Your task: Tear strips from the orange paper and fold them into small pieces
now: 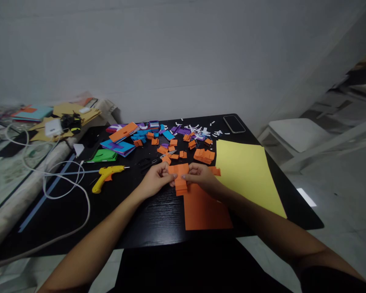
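Between my two hands is a folded orange paper piece (181,184), wide at the top with a narrower strip hanging down. My left hand (159,177) pinches its left side, thumb on the front. On its right side my right hand (201,177) grips it the same way. Below lies an orange paper sheet (205,211), partly under my right forearm. Just beyond my hands are scattered small folded orange pieces (171,149) and a stack of orange folded strips (204,155). Scissors (170,154) lie among the pieces, partly covered.
A yellow glue gun (106,177) with a white cable (86,195) lies left. Green paper pieces (103,155), blue folded paper (118,147) and white scraps (201,131) lie farther back. Yellow sheets (247,171) cover the right side, near a phone (234,124). A white chair (293,134) stands beyond.
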Motion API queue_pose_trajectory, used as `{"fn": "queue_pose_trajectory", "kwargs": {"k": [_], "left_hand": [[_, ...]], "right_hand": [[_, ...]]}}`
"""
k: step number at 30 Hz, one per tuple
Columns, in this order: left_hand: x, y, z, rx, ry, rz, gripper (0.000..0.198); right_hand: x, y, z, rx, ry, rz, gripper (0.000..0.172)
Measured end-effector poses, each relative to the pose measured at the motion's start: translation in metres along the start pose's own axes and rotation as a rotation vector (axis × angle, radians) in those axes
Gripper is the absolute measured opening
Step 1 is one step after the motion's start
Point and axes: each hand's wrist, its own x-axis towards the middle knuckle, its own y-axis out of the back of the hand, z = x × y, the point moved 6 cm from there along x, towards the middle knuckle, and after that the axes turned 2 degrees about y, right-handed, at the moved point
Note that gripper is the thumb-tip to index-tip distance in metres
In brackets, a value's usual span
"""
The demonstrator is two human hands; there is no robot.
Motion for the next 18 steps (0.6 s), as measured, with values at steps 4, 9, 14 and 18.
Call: {"fn": "queue_pose_trajectory", "kwargs": {"k": [4, 9, 14, 18], "left_hand": [[0.001, 0.002, -0.003, -0.007, -0.001, 0.009, 0.033], [0.001, -0.003, -0.005, -0.088, -0.018, -0.01, 0.034], [0.0, -0.005, -0.003, -0.169, -0.052, 0.004, 0.045], [-0.001, -0.003, -0.001, -0.165, -0.074, 0.03, 0.05]], "right_hand": [[0.0, 0.0, -0.002, 0.006, -0.007, 0.011, 0.038], [0.0, 0.0, -0.002, 0.0, 0.023, 0.033, 0.041], [-0.003, 0.001, -0.008, -0.018, 0.152, 0.12, 0.046], [-0.007, -0.003, -0.013, -0.065, 0.242, 0.109, 0.042]]}}
